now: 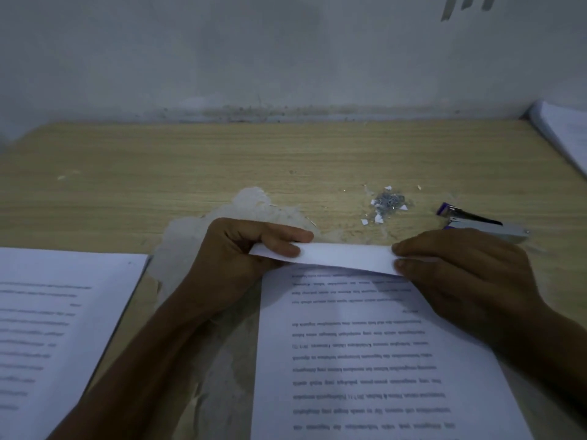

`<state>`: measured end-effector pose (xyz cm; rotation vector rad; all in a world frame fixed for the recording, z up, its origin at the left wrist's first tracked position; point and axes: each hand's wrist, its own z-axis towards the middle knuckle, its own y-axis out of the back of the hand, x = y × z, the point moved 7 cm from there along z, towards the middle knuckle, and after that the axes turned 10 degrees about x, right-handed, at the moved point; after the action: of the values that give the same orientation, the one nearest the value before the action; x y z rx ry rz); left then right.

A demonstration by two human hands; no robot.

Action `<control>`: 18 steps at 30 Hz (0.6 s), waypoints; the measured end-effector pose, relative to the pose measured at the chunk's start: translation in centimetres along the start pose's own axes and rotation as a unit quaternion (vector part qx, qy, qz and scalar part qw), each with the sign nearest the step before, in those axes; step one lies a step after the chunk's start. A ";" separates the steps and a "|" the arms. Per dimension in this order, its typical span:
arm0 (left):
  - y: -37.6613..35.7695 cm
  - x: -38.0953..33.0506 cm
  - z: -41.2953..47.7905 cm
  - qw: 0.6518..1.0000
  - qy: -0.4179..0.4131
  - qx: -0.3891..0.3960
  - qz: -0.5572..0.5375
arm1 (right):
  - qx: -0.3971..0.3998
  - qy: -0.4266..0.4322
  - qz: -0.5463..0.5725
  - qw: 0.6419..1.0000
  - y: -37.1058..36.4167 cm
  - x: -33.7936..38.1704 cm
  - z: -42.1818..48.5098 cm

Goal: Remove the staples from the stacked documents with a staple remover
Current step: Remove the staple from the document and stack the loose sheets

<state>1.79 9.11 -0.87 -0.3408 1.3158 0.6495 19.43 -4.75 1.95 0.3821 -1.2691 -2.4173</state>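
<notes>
Here, closest to us, the document [374, 360] lies flat on the wooden table [158, 160]. Its top page is white and printed, the lines of text read upside down from our side, and its long axis runs straight away from us. To its left sits a thicker stack of pages [57, 328], also printed. At the document's far edge a narrow white strip is folded back toward us, and we hold it at both ends. Our left hand [235, 258] pinches the strip's left end between thumb and curled fingers, and our right hand [463, 274] pinches the right end with its fingertips, so the fold spans crosswise between the two grips. Just beyond the right hand, partly hidden by its knuckles, the staple remover [486, 224] lies untouched on the table. It is purple and silver, and its long axis runs left to right with the purple end pointing left. A little farther off, loose staples [389, 201] sit in a small heap among white paper scraps. Another stack [565, 134] lies at the far right corner, by the grey wall [286, 58].
</notes>
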 end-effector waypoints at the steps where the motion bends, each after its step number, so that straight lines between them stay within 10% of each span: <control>1: 0.1 -0.1 0.0 1.000 0.012 -0.017 -0.014 | -0.007 -0.032 0.026 0.999 0.3 -0.5 0.3; 9: 0.3 0.1 -0.3 0.972 0.125 -0.155 -0.129 | 0.039 -0.264 0.242 0.933 1.8 -4.9 3.7; 18: -0.2 1.3 -0.5 0.965 0.194 -0.146 -0.102 | 0.159 -0.351 0.206 0.899 -1.6 -5.2 2.6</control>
<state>1.64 9.00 -2.30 -0.8691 1.5314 0.6217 22.71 0.28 2.40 -0.6900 -1.8151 -2.0206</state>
